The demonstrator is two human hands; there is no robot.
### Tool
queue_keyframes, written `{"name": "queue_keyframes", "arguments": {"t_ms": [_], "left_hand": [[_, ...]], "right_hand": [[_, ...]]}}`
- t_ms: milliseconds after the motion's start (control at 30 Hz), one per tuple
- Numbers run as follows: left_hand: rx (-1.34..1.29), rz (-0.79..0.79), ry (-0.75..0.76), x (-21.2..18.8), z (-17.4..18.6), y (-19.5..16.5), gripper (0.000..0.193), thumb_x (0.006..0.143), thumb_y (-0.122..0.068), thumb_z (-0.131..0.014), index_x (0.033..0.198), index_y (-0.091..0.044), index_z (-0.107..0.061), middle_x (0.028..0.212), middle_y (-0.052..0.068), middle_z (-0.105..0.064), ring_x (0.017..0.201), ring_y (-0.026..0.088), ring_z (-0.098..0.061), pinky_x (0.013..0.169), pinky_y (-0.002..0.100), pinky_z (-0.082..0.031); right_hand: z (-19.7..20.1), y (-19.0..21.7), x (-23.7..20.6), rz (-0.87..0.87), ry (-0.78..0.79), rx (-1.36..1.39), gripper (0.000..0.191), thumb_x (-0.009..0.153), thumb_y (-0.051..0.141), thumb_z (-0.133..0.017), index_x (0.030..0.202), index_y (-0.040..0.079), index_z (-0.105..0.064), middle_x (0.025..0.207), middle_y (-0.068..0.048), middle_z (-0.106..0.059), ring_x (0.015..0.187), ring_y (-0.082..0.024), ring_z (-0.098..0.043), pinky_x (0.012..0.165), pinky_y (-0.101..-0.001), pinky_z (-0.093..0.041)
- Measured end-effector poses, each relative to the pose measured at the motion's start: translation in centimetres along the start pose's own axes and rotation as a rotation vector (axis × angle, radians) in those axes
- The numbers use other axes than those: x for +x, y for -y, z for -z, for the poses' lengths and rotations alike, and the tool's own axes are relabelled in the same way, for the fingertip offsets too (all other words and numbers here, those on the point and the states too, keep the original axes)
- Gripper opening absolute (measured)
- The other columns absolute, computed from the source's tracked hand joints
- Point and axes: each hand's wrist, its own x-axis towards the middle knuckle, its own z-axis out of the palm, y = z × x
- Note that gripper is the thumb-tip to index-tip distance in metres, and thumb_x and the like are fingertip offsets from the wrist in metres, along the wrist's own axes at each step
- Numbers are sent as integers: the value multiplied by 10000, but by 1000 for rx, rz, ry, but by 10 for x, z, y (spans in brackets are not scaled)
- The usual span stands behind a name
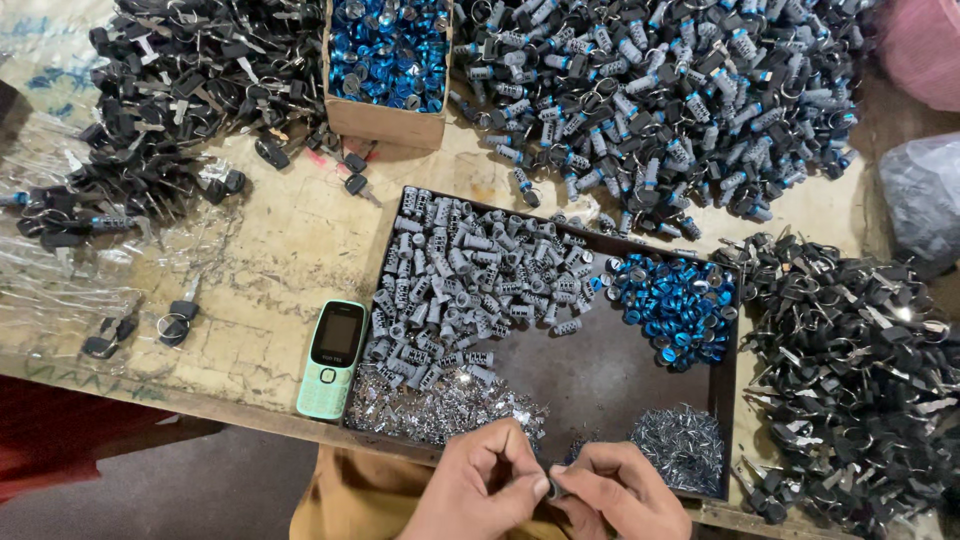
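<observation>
Worn wooden bench [270, 250], pale and scuffed, covered with sorted heaps of small parts. Far left: crumpled clear plastic bags [60, 270] and a pile of black-headed keys [170, 90]. Next, a mint-green push-button phone [332, 358] lying flat just beside the left wall of a shallow dark tray [600, 370]. Cardboard box [385, 70] of blue metal rings sits at the top edge, above the tray. Tray contents, left to right: grey lock cylinders [470, 275], small silver bits along the near edge [440, 405], blue rings [675, 305], a second silver heap [680, 445]. Behind the tray: assembled grey-and-blue cylinders [660, 100]. Far right: another heap of black keys [860, 370].

Hands meet at the tray's near rim. Left hand [480, 490] curled, fingertips pinched onto a small dark part [553, 488] (kind not resolvable). Right hand [625, 495] likewise curled, thumb and fingers closed on the same part.
</observation>
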Motion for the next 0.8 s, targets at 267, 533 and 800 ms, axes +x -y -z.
{"name": "queue_keyframes", "arguments": {"t_ms": [267,533,800], "left_hand": [[1000,-770,-135,-8,-9,-27,188,781,-81,-797,906,-37,-664,896,90,-649,784,217,-699,659,306,-581],[529,-427,-116,-4,12,-44,122,786,-9,-775,845,-12,-668,870,93,-701,707,181,-704,623,266,-546],[498,-304,-314,-9,31,-52,96,691,17,-658,779,3,-625,752,70,-607,619,155,-587,577,262,-454]], "right_hand": [[-20,10,5,21,-164,-166,303,653,-4,-846,904,67,-691,833,-99,-727,753,-166,-720,652,-278,-598],[-11,23,43,197,48,25,293,728,131,-882,957,76,-709,931,-101,-736,791,-165,-774,671,-286,-608],[-22,57,105,143,77,-606,417,784,26,-693,1180,144,-749,950,-94,-565,786,-282,-547,715,-420,-436]]}}
